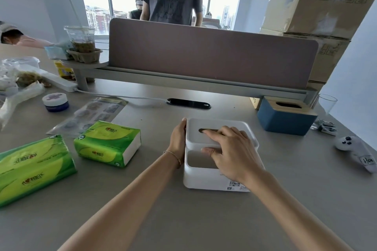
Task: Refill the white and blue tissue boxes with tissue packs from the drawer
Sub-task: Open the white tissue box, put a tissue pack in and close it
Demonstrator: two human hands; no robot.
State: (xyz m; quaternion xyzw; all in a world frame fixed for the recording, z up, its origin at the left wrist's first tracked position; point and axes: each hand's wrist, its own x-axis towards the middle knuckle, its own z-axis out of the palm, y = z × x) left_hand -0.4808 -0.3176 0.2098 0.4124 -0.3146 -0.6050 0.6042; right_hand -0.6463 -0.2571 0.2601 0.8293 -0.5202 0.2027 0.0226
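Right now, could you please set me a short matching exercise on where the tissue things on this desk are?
Things:
1. white tissue box
2. blue tissue box
3. two green tissue packs
4. left hand

Places or states:
A. far right, by the divider
B. gripping the white box's left side
C. lying left of the white box
D. under the right hand

Pairs: 1-D, 2-A, 3-C, 4-B

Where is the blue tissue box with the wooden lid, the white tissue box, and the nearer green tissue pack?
blue tissue box with wooden lid [283, 123], head view, front wall
white plastic tissue box [201, 179], head view, front wall
nearer green tissue pack [32, 169], head view, top face
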